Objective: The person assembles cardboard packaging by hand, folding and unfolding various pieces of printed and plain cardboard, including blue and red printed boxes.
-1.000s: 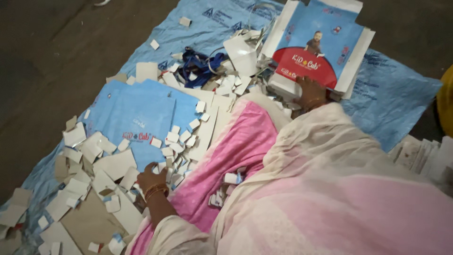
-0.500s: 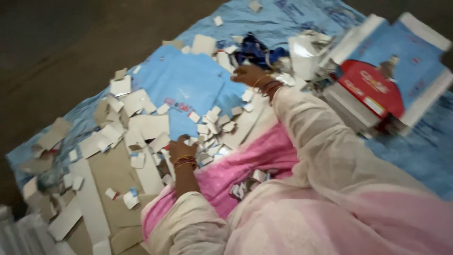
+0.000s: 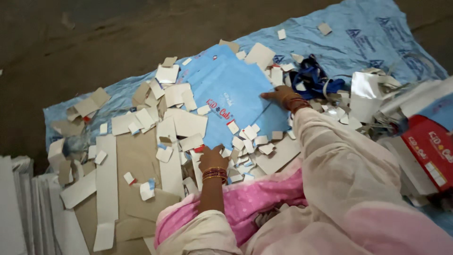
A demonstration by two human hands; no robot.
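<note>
A large blue printed card sheet (image 3: 231,89) lies on the ground cover, strewn with small white card scraps (image 3: 250,134). My right hand (image 3: 283,97), bangles at the wrist, lies flat on the sheet's right edge with its fingers stretched to the left. My left hand (image 3: 212,159), also wearing bangles, rests knuckles up at the sheet's near edge among the scraps. Its fingers curl downward and are hidden, so I cannot tell whether they hold anything. My pink garment (image 3: 264,198) and pale sleeves fill the lower right.
A light blue plastic tarp (image 3: 358,33) covers the dark floor (image 3: 94,38). Brown cardboard pieces (image 3: 137,156) and white strips lie to the left. A stack of white sheets (image 3: 19,208) stands at far left, a blue strap tangle (image 3: 311,78) beyond my right hand, and a red and blue box (image 3: 432,146) at right.
My right hand left the red and blue box and came over to the blue sheet's right edge. The view swung left. My left hand stays at the sheet's near edge.
</note>
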